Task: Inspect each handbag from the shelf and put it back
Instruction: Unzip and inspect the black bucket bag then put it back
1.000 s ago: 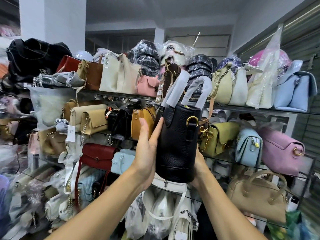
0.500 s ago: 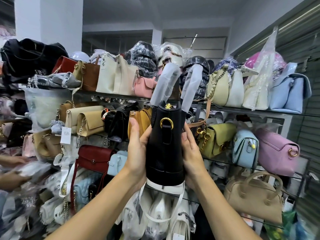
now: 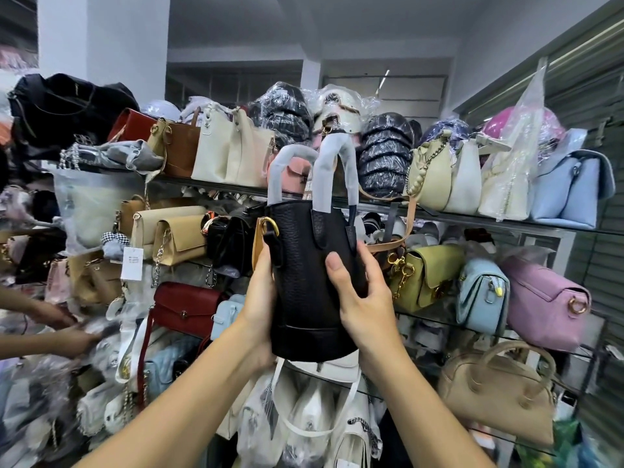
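1. A black handbag (image 3: 304,282), bucket-shaped in pebbled leather, is held in mid-air between a person's two hands. It is in front of the crowded shelf (image 3: 472,219) rather than resting on it.
2. The left hand (image 3: 260,298) cups the bag's left flank, with its fingers passing behind out of sight. The right hand (image 3: 366,298) wraps the right flank, thumb laid across the front. Neither holds anything else.
3. Gripping both sides this way probably lets the person turn the bag and check each face.
4. The bag's long axis stands upright, with the base down by the wrists and the mouth up.
5. Two handles (image 3: 337,170), sleeved in pale wrapping, rise above the fingertips.
6. A gold ring (image 3: 269,224) faces the left-hand side.
7. A yellow-green bag (image 3: 429,275) sits right of the right hand, and a dark red bag (image 3: 187,307) left of the left hand.
8. White bags (image 3: 314,417) hang below the wrists.
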`<state>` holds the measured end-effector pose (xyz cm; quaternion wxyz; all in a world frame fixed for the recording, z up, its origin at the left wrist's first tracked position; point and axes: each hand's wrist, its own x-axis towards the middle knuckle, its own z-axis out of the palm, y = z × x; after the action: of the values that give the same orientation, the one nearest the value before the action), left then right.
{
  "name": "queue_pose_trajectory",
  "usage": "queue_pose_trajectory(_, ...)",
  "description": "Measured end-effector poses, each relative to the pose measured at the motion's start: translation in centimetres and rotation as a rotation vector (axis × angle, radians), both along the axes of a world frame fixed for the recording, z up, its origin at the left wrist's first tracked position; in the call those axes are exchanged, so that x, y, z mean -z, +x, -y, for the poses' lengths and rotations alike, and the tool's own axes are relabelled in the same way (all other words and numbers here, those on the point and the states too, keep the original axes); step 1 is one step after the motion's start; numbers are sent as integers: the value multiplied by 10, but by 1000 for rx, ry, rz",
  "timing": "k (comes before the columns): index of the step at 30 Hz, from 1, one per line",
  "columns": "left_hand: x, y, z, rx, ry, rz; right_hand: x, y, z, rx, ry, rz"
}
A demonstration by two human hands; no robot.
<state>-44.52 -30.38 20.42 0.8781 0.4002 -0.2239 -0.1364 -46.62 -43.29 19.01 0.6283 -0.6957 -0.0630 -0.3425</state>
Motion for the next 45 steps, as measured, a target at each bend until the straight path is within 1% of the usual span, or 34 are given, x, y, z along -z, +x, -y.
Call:
queue_pose_trajectory(7,-9,0,-4,-11,94,-30,0,4,-3,39,11,-75)
queue_pose_trajectory(11,-9,4,-5,-15,127,-79,-1,5,-5,41,13,-124)
queue_pose_trajectory(19,-10,10,-3,-8,195,-171,0,11,-3,2,43,-223)
queue_pose_trajectory(22,-10,12,-1,3,204,-196,2,15,-1,-33,75,-264)
queue_pose_trajectory(28,-16,13,3,-96,212,-233,-1,19,6,-208,197,-344)
queue_pose_trajectory(30,-18,11,5,-114,225,-221,-4,18,5,-273,195,-383)
queue_pose_trajectory(32,-20,8,7,-116,240,-223,-8,15,6,-319,182,-363)
queue_pose_trajectory(37,-28,-3,9,-133,254,-206,-4,18,17,-461,276,-319)
queue_pose_trajectory(41,-31,-8,11,-150,274,-146,-3,21,18,-493,345,-336)
queue_pose_trajectory(43,-29,-8,11,-156,304,-69,-3,18,16,-490,398,-348)
queue_pose_trajectory(45,-28,-10,16,-164,304,-40,-3,17,13,-480,452,-350)
